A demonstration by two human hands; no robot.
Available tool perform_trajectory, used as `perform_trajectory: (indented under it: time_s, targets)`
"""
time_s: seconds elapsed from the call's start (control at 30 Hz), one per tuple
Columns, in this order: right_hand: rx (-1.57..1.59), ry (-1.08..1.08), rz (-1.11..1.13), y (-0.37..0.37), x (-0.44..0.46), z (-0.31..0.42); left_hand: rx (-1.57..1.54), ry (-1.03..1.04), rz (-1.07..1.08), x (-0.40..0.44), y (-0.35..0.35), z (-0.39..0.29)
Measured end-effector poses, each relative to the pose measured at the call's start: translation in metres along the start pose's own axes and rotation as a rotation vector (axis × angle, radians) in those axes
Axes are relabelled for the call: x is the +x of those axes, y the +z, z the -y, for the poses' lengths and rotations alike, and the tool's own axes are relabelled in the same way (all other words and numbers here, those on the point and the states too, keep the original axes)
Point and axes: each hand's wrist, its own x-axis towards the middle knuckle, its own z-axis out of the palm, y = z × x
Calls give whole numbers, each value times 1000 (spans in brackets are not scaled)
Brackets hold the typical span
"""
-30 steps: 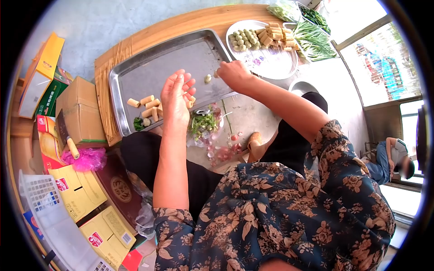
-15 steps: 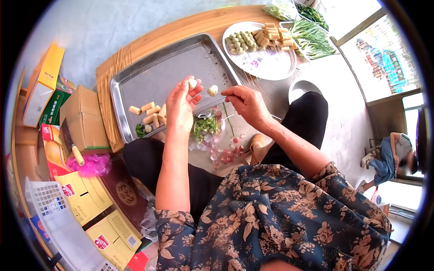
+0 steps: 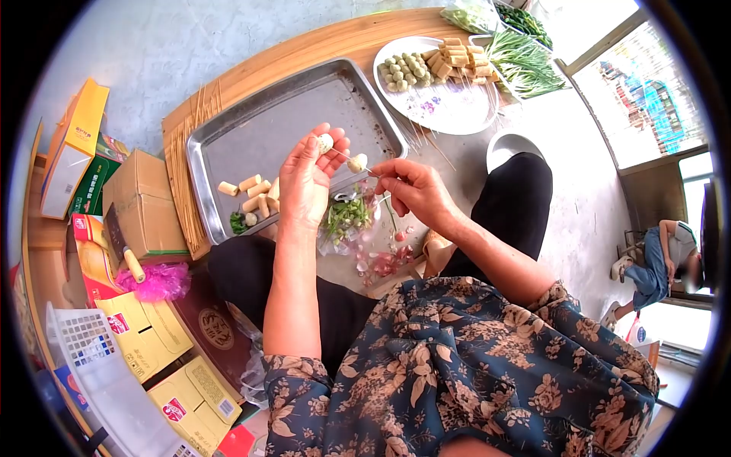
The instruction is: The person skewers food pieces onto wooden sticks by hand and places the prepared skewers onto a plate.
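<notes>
Between the thumb and fingers of my left hand (image 3: 303,183) is a pale, green-flecked ball (image 3: 325,143), like a meatball. My right hand (image 3: 417,189) pinches a thin skewer (image 3: 370,170) that carries a second pale ball (image 3: 357,162). The skewer's tip points at the ball in my left hand and appears to touch it; whether it has gone in I cannot tell. Both hands are over the near edge of a metal tray (image 3: 282,107). Several tan cylindrical pieces (image 3: 257,187), a small pale ball (image 3: 250,218) and a green bit lie in the tray's near left corner.
Loose skewers (image 3: 177,171) line the tray's left side. A white plate (image 3: 457,114) holds skewered balls and tan rolls, beside green onions (image 3: 521,61). Leafy scraps (image 3: 346,217) lie below my hands. Boxes (image 3: 145,202) and a cleaver (image 3: 126,247) are at left; a person (image 3: 662,259) sits far right.
My right hand has tilted and shifted slightly, with the skewer now lined up to the left-hand ball. In my left hand the ball has turned a little.
</notes>
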Motion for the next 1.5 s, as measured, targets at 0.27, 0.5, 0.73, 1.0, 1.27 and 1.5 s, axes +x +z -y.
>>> perform_trajectory:
  time_s: [0.27,0.5,0.73,1.0,1.27,1.5]
  targets:
    - [77,17,33,7,-5,0,-84,-11,-7,0,-5,3]
    - [124,58,54,10,-7,2,-138,0,-36,2,-10,5]
    - [162,79,54,12,-8,4,-158,32,-51,2,-11,4]
    - [123,65,63,17,-4,5,-163,6,-65,1,-9,2]
    - [97,41,28,21,3,8,-125,-1,-78,-1,-8,0]
    - [96,1,40,24,16,11,-54,1,-55,-3,-8,1]
